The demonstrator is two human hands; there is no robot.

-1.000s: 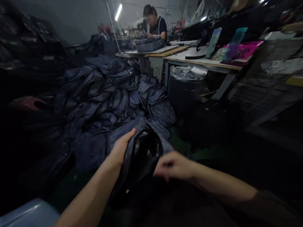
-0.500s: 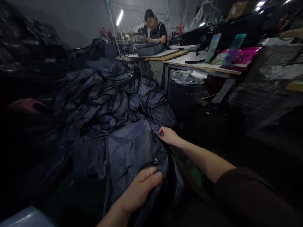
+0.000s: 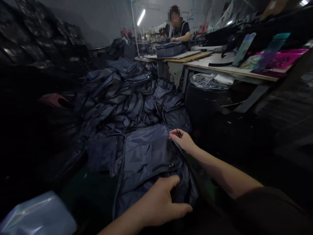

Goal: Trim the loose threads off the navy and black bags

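Note:
A dark blue-grey backpack [image 3: 156, 153] lies opened out in front of me, its lining, inner pocket and a zip pull [image 3: 171, 164] showing. My right hand [image 3: 182, 139] is closed in a pinch at the bag's upper right edge. A small dark thing pokes out between its fingers; I cannot make out what it is. Above the lower part of the bag, my left hand [image 3: 163, 200] is open, thumb and fingers spread apart, with nothing visible in it.
A heap of similar dark bags [image 3: 127, 88] lies beyond. To the right stand a bin with a plastic liner [image 3: 207, 80] and a worktable [image 3: 220, 62] with bottles and a pink basket [image 3: 286, 58]. A co-worker [image 3: 181, 29] sits behind. A pale blue object [image 3: 39, 215] is at lower left.
My left hand has opened, its thumb moving away from the fingers and off the bag's zip area. My right hand stays at the bag's edge. The view has turned slightly left.

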